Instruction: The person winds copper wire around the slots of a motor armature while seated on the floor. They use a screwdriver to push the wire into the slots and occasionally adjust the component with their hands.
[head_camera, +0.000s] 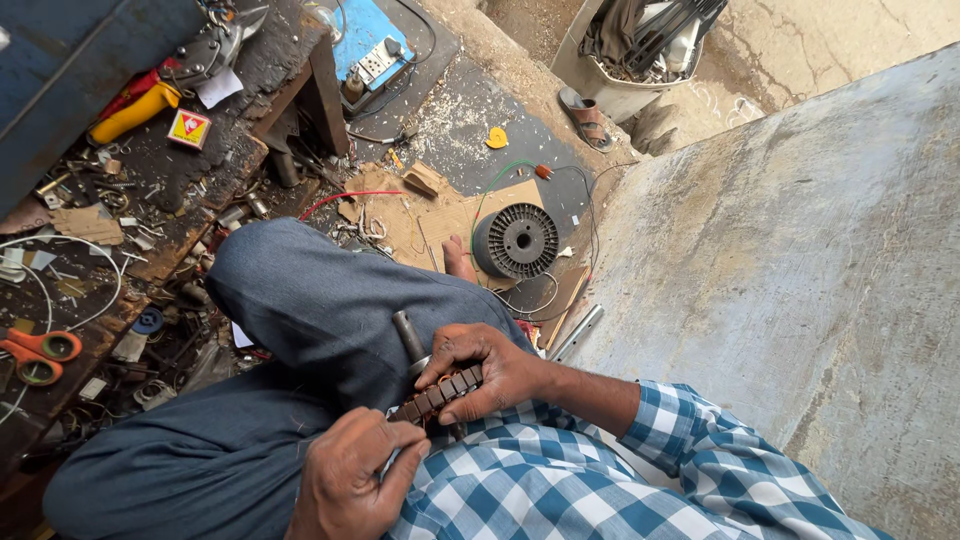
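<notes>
- left hand (350, 478) bottom centre, fingers curled closed around lower end of motor armature (437, 396)
- right hand (487, 370) just above, gripping armature's slotted core; steel shaft (408, 335) sticks out over blue-trousered knee (300, 300)
- wire spool (516, 240) on cardboard, centre frame
- orange scissors (38, 355) far left edge

The motor rotor (437, 392) rests on the lap between both hands; the wire spool (516, 240) lies beyond it, scissors (38, 355) far left.
</notes>
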